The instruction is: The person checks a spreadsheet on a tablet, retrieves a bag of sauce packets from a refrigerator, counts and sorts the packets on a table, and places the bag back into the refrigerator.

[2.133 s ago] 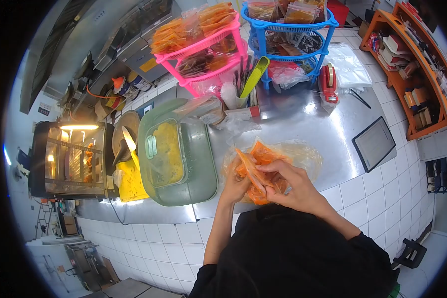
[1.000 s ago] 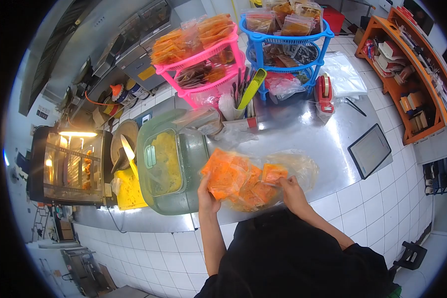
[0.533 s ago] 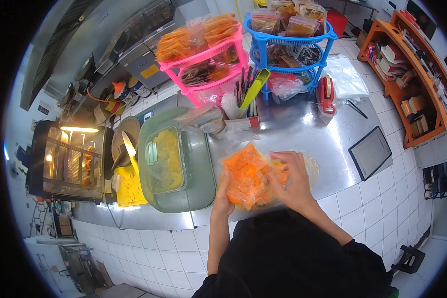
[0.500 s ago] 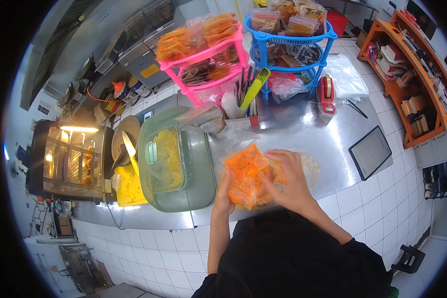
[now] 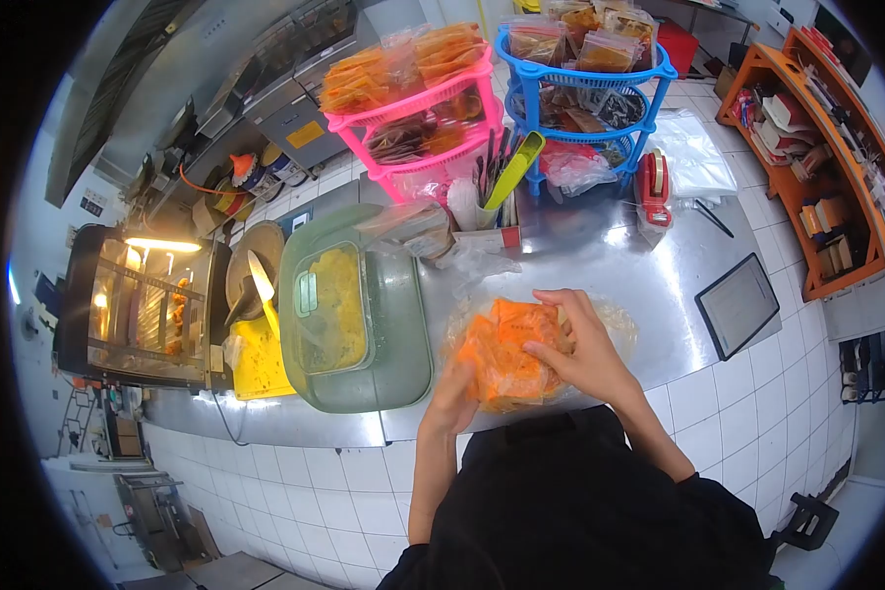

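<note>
Several flat orange packets, in clear plastic, are bunched between my two hands near the counter's front edge. My left hand is closed around their left side; its fingers are partly blurred. On the right, my right hand grips the packets, thumb across their front and fingers curved over the top. Crumpled clear plastic shows behind and to the right of the packets. What lies under them is hidden by the hands and plastic.
Left stands a green lidded tub, then a yellow cutting board with a knife and a lit glass cabinet. Behind are a pink rack, a blue rack and a red tape dispenser. A tablet lies right.
The upper orange packet has shifted right and down, closer to the right hand's palm. My left hand has turned slightly, its fingers now lower. The view has moved a little.
</note>
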